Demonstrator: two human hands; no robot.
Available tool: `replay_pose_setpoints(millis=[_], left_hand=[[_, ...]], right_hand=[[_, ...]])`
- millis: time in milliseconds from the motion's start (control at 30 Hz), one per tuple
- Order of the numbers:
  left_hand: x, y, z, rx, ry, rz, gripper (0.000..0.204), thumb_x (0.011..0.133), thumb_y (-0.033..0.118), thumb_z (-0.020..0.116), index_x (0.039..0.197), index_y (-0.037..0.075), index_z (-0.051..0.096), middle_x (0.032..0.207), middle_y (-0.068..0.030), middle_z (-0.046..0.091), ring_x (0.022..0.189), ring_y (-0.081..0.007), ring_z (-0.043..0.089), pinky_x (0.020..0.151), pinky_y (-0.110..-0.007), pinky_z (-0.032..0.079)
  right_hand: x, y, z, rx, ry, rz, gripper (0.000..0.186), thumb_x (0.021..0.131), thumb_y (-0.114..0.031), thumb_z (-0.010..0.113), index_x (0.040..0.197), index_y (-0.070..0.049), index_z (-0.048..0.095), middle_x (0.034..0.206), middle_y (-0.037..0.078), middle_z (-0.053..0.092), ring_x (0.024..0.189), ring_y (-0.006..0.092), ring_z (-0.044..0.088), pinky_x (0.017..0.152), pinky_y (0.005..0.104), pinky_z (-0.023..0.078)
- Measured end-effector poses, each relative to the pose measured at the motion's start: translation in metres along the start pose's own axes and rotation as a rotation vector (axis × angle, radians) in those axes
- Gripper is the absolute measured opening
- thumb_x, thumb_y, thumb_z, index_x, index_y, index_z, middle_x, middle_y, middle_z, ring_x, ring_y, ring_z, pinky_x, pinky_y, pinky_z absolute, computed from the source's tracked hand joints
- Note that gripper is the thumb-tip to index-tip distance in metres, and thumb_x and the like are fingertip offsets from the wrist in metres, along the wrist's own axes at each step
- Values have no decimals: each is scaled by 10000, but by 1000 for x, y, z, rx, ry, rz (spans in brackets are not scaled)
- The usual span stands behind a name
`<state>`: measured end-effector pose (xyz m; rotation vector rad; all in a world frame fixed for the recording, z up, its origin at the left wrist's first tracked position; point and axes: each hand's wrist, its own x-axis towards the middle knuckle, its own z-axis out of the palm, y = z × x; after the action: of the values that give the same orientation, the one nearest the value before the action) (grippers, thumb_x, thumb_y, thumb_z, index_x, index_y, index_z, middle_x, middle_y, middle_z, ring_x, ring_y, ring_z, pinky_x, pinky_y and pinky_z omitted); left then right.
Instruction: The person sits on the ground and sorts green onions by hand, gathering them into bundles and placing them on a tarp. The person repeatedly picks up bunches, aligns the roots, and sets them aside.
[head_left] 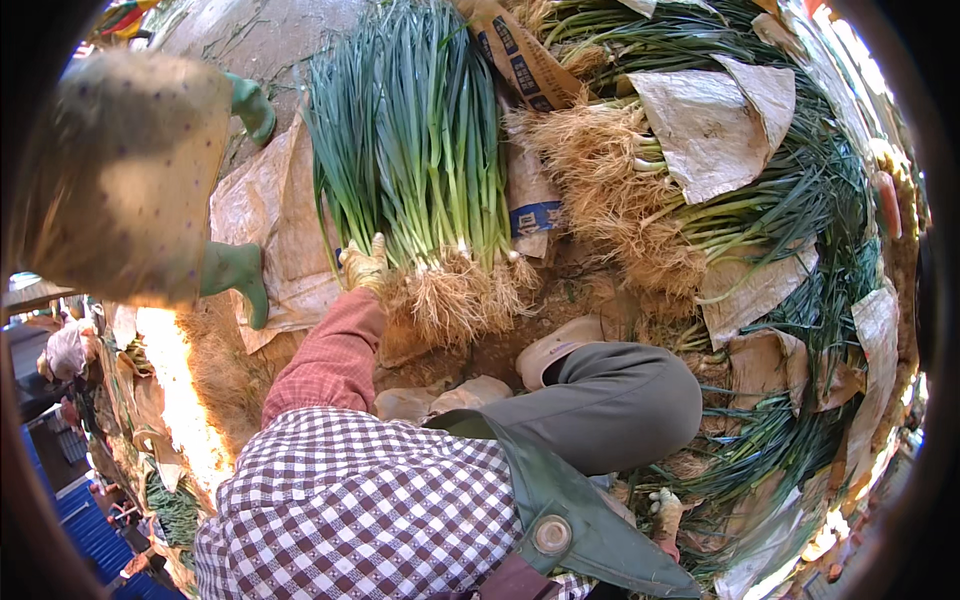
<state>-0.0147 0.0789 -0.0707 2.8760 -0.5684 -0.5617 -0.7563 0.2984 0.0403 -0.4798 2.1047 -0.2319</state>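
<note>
A thick row of green onions (pixel 425 150) lies on the ground before me, leaves pointing away and tangled tan roots (pixel 455 300) toward me. My left hand (pixel 364 268), in a pale work glove, rests at the left side of this row, where stems meet roots. Its fingers are spread, two pointing up against the stalks. Off to the lower right, beyond my bent knee, my right hand (pixel 665 510) is also gloved. Its fingers look curled, and whatever they may hold is too small to make out. Loose green onions (pixel 760 440) lie near it.
At left stands another person in green boots (pixel 237 277) and a spotted tan apron (pixel 130 170). A bigger heap of green onions (pixel 640 190) spreads along the right, partly under pale sacks (pixel 705 125). Flattened sacking (pixel 285 230) lies left of the row, and a printed brown sack (pixel 520 55) right.
</note>
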Motion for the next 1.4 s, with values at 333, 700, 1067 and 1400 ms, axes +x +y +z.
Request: replay_pose_setpoints(millis=[333, 700, 1067, 1400], left_hand=[[114, -74, 9, -372, 101, -385, 1041, 775, 802, 386, 1430, -3, 296, 1461, -238, 317, 1341, -383, 329, 1085, -437, 314], [72, 49, 8, -774, -398, -102, 1118, 748, 837, 365, 1444, -27, 234, 1454, -248, 323, 1345, -378, 326, 1098, -422, 281], [99, 36, 38, -821, -256, -62, 950, 829, 777, 295, 1292, -30, 489, 1184, -241, 591, 1110, -355, 560, 935, -416, 431], [131, -110, 14, -260, 168, -523, 1041, 674, 623, 723, 1352, -79, 363, 1362, -287, 425, 1272, -352, 431, 1049, -390, 337]], right_hand=[[-16, -28, 24, 86, -16, 116, 267, 944, -265, 508, 839, -39, 604, 667, 28, 603, 452, 116, 491, 400, 243, 364], [-34, -49, 46, 42, -142, 101, 217, 927, -262, 529, 836, -72, 580, 629, 12, 567, 459, 132, 477, 424, 257, 377], [29, -90, 57, -560, -35, -330, 588, 723, -115, 660, 1275, 19, 511, 964, 197, 673, 917, 296, 659, 796, 349, 514], [-3, -359, 270, -75, -651, -425, 376, 959, -289, 497, 1205, -11, 554, 1078, 86, 633, 954, 159, 615, 793, 276, 501]])
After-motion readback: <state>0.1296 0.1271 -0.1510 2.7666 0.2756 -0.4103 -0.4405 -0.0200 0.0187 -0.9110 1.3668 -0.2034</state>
